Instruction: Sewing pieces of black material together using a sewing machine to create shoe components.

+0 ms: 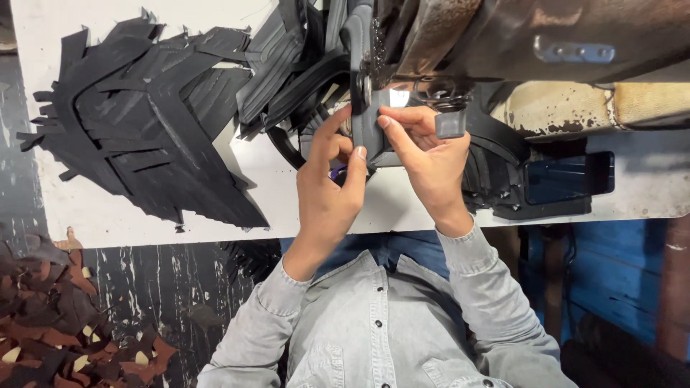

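White tabletop (129, 215) ran across the view, scuffed and stained, and the whole scene showed upside down, with the person's grey shirt at the bottom. A big heap of black cut pieces (144, 122) sprawled over the table's left part, strips poking out at every angle. More black pieces (287, 57) were stacked beside the machine (503, 36), a worn, rusty brown body hanging across the top right. Down at the left, reddish-brown scraps (50, 323) littered the dark, paint-flecked floor. A dark phone (568, 176) lay flat on the table's right end, and blue panelling (618, 280) showed under it.

And at the middle, both hands were on the job! The left hand (330, 194) pinched the near edge of a small grey piece (370, 133), thumb and fingers closed on it. The right hand (428, 154) gripped the same piece from the other side, fingertips pressed to its face. That piece sat right under the machine's metal foot, touching it.
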